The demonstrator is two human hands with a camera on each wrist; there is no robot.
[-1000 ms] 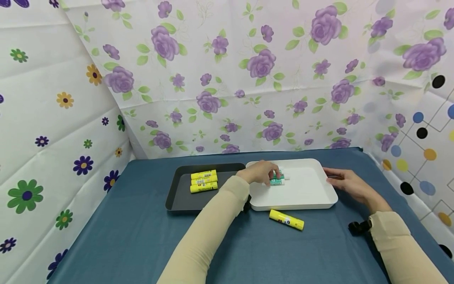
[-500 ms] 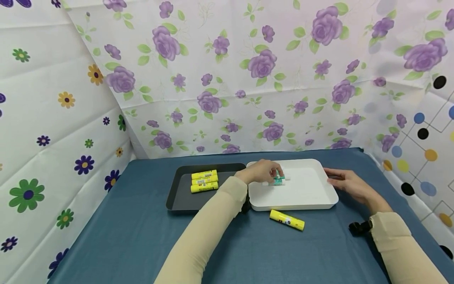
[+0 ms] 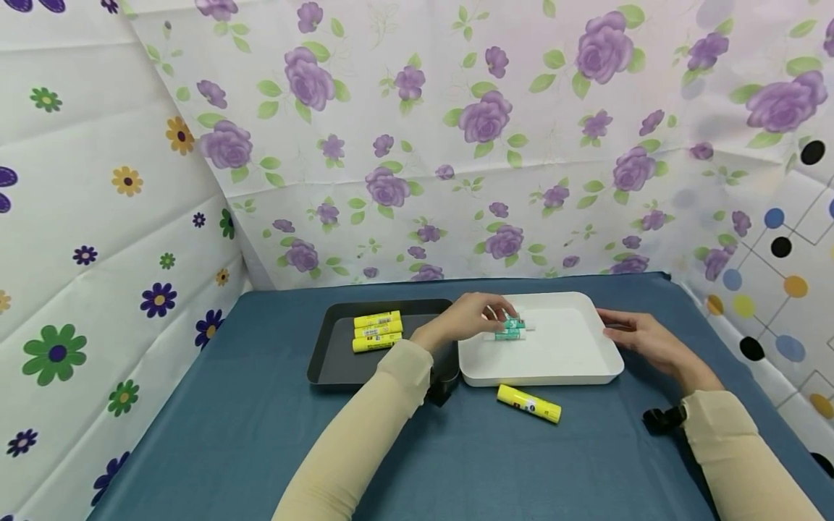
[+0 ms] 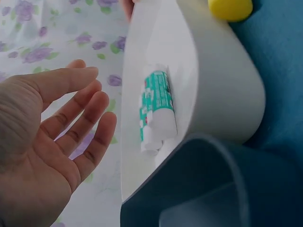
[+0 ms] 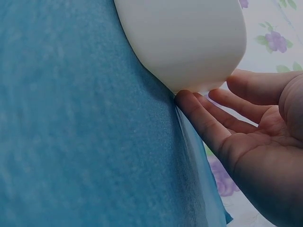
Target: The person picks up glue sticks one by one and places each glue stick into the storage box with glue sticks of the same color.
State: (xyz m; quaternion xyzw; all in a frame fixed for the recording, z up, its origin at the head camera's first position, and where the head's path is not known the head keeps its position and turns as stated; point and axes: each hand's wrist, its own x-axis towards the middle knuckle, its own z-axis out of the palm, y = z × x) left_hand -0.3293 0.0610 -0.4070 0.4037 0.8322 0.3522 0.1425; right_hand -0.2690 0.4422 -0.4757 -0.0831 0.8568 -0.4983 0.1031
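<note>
My left hand [image 3: 465, 317] hovers over the left end of the white tray [image 3: 560, 354]; the left wrist view shows its fingers loosely bent, with nothing between them. Near its fingertips lie several green-and-white tubes [image 4: 160, 92] with white caps, like small glue sticks, side by side in that tray; the hand partly hides them in the head view. With its fingertips, my right hand [image 3: 651, 344] touches the tray's right end, thumb and fingers extended against the wall. Three yellow glue sticks [image 3: 378, 331] lie stacked in a row in the dark grey tray [image 3: 339, 365].
One more yellow glue stick [image 3: 528, 404] lies slanted on the blue cloth [image 3: 482, 470], just in front of the white tray. The two trays stand side by side. Flower-patterned sheets [image 3: 391, 145] rise behind the table and at its sides.
My left hand has drawn back slightly up and to the left, away from the green-and-white tubes, uncovering more of them. The right hand stays against the white tray's end.
</note>
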